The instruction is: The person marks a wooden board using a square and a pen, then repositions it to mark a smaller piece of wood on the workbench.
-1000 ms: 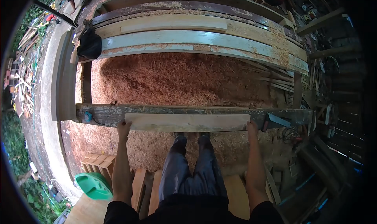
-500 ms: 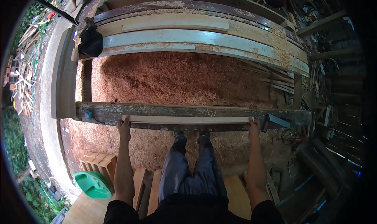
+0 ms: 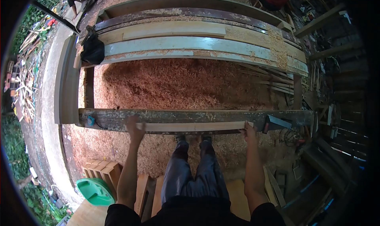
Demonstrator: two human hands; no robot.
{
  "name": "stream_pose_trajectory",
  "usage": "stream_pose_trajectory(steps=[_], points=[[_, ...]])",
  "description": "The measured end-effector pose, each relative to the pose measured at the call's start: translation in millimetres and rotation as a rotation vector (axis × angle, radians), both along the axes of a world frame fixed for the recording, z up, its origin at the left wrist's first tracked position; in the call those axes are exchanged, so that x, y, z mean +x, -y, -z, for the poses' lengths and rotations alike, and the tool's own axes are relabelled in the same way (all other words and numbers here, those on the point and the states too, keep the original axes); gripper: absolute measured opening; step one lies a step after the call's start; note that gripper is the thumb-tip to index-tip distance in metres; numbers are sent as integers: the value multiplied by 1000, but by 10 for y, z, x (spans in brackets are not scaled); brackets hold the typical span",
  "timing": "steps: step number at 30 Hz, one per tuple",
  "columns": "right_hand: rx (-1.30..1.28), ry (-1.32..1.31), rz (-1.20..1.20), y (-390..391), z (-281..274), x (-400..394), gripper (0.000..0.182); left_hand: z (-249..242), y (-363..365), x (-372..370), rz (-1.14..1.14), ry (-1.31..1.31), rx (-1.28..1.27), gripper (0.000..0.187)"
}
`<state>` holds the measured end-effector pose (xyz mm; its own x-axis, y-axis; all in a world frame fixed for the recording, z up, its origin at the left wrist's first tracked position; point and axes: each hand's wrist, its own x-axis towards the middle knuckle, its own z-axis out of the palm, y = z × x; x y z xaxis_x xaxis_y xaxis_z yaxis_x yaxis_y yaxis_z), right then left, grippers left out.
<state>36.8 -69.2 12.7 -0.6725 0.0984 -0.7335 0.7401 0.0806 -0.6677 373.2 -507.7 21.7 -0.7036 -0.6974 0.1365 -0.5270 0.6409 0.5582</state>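
A pale wooden strip (image 3: 178,127) lies lengthwise along the near side of a dark, worn beam (image 3: 170,116). A thin line crosses it near the middle. My right hand (image 3: 249,131) grips its right end, thumb and fingers closed around the edge. At the other end is my left hand (image 3: 135,129), smeared by motion, so its fingers cannot be made out. On the beam, a try square (image 3: 279,121) rests beyond my right hand, and a blue tape measure (image 3: 90,120) sits left of my left hand.
Across the shavings (image 3: 158,81) stands a second bench with long boards (image 3: 190,45) and a black bag (image 3: 92,49). Upright planks (image 3: 67,83) lean at the left. A green plastic tub (image 3: 95,191) and stacked wood blocks (image 3: 103,171) are near my left arm. Other people are at the far edge.
My left hand has shifted right and blurred at the strip's left end. My right hand has moved slightly left. The strip now lies lower, toward the beam's near edge.
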Motion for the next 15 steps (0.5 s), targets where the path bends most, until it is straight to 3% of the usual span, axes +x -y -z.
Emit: stream_pose_trajectory(steps=[2,4,6,8,9,11,15], points=[[118,-44,54,148,-68,101,40,-273,-339,-467,281,80,-25,50],[1058,-618,-547,366,-221,298,47,-387,-634,-763,538,139,37,52],[761,-821,-923,438,-256,353,55,-229,-866,-959,642,133,126,54],[790,-910,-1246,675,-405,524,48,-56,-1104,-1098,763,205,142,54],[792,-917,-1239,740,-368,582,48,50,-1203,-1149,765,201,134,54],[861,-756,-1635,796,-236,589,39,181,-1345,-1306,770,380,203,48],[837,-947,-1607,820,-297,483,35,-153,-1321,-1500,772,575,203,41]])
